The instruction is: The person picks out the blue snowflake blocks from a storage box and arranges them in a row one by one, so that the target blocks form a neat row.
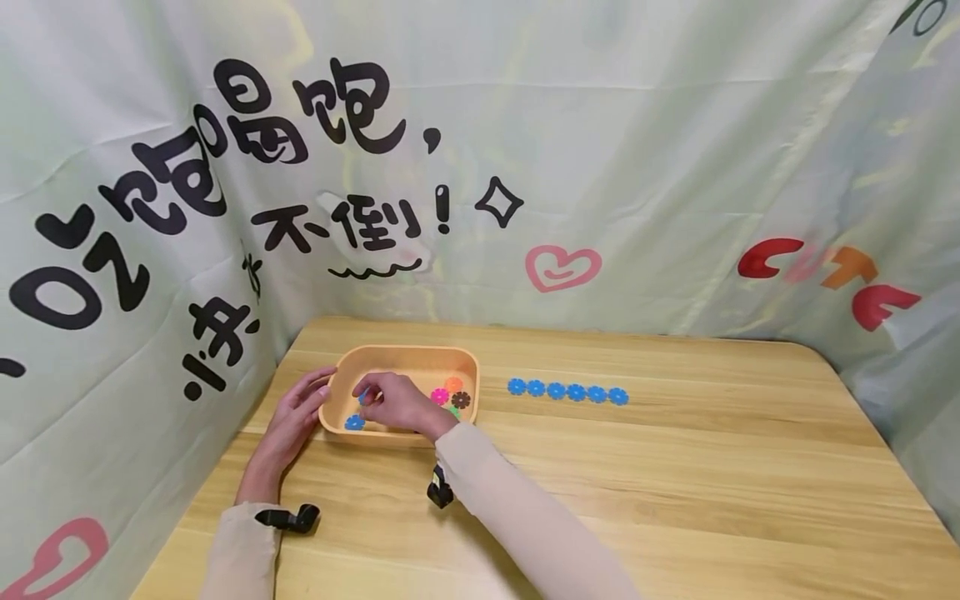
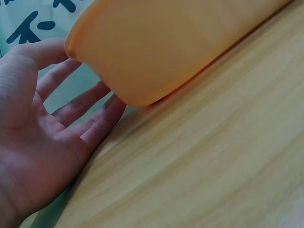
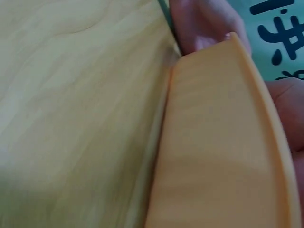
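orange plastic tray (image 1: 405, 358) sits on the wood table (image 1: 712, 467), toward the back l side. r hand (image 1: 401, 403) is down inside it, fingers bent in, thumb + fingertips pinching a blue pc (image 1: 363, 398) that's mostly hidden by them. 2nd blue pc (image 1: 354, 422) lies on the tray floor, near the l end, on the person's side of that hand. at the r end of the tray, close tog.: orange pc (image 1: 453, 384), pink pc (image 1: 439, 397), brown pc (image 1: 461, 401) + green pc (image 1: 454, 412), the last only partly in view.

l hand (image 1: 296, 412) rests against the l end of the tray, fingers relaxed + fairly straight; l wrist view has the thumb at the rim, other fingers along the outer wall. r wrist view is mostly tray wall + table, w/ both hands partly cut off.

on the table r of the tray, well apart from both hands: row of blue pcs (image 1: 576, 392), 6 total, flat, side by side, running l to r.

beige sleeves (image 1: 525, 517), black wrist cams (image 1: 303, 518) near the cuffs. behind: pale cloth (image 1: 637, 150) w/ big black chinese characters (image 1: 176, 171), pink heart (image 1: 531, 271), "cute" letters (image 1: 759, 258) in red/pink/orange.
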Demonstrator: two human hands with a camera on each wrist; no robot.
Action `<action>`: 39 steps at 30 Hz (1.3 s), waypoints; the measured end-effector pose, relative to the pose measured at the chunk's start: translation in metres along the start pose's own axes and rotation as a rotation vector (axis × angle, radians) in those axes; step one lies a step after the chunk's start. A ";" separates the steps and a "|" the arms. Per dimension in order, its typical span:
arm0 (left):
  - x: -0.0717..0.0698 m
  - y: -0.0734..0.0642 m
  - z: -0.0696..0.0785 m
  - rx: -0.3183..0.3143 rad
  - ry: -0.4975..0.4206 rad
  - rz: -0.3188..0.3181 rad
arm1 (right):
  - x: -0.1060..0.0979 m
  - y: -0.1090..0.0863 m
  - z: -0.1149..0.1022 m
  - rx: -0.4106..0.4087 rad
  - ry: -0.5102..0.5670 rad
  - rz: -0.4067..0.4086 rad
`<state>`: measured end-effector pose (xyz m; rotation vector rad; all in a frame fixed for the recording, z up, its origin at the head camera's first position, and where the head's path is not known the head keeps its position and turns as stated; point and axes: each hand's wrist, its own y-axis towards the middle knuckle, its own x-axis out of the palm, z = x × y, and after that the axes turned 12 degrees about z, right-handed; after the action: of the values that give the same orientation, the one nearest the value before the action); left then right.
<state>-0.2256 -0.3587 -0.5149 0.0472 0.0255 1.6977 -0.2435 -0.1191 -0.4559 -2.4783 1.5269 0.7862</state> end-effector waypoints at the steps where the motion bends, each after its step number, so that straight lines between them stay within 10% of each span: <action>1: 0.001 0.000 0.000 0.001 -0.007 -0.003 | 0.002 0.001 0.001 -0.002 -0.017 -0.007; 24: 0.000 -0.002 0.000 -0.003 -0.002 0.000 | 0.021 0.017 0.005 -0.088 -0.364 -0.112; 39: 0.000 0.000 0.001 0.002 0.002 -0.007 | 0.017 0.013 0.009 0.004 -0.174 0.012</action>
<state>-0.2253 -0.3584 -0.5139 0.0470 0.0283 1.6906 -0.2520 -0.1361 -0.4702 -2.3296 1.4824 0.9717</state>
